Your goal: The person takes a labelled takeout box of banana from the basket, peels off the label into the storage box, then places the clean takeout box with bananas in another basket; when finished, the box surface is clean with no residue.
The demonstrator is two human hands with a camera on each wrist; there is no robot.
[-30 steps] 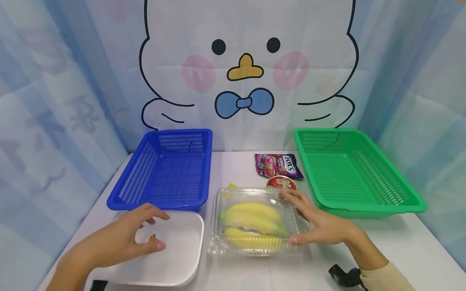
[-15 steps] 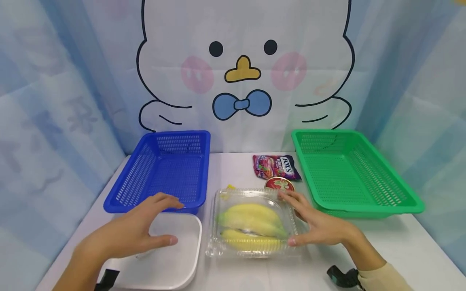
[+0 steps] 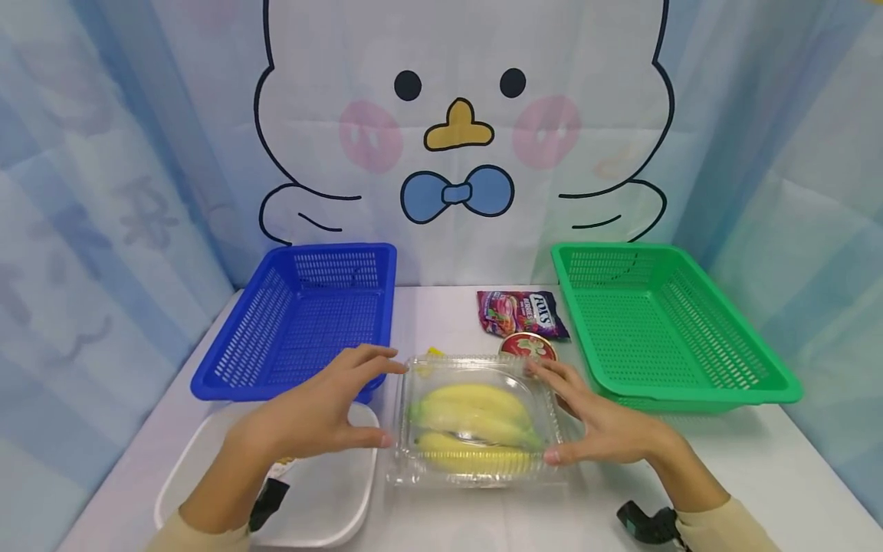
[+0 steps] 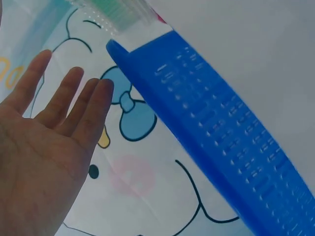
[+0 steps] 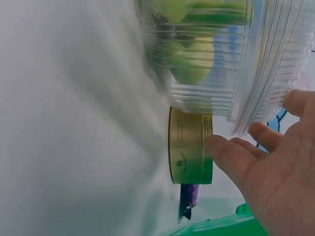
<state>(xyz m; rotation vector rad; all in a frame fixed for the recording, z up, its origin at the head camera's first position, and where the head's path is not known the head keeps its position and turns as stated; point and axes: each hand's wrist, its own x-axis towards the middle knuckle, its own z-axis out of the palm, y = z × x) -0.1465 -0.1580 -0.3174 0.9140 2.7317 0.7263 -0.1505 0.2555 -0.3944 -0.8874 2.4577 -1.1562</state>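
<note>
A clear plastic clamshell container [image 3: 411, 469] with bananas [image 3: 476, 418] inside stands in the middle of the table. At its right edge is my right hand [image 3: 607, 429], thumb and fingertips spread along the rim. The right wrist view shows those fingers fairly straight beside the lid's edge. My left hand [image 3: 317, 414] hovers at the container's left edge, thumb and fingers apart; whether the fingertips touch it I cannot tell. In the left wrist view that hand [image 4: 54, 132] has extended fingers, holding nothing. Beneath the left forearm lies a white tray [image 3: 331, 498], with a small yellowish item partly hidden.
A blue basket [image 3: 386, 322] stands at back left, a green basket [image 3: 697, 395] at back right. Between them lie a Fox's candy bag [image 3: 522, 314] and a round red-topped tin [image 3: 527, 345]. Behind the container peeks a small yellow thing [image 3: 435, 351]. A patterned curtain surrounds the table.
My left hand has moved right, from over the white tray to the container's left edge. My right hand has stayed at the right edge, and the container has hardly moved.
</note>
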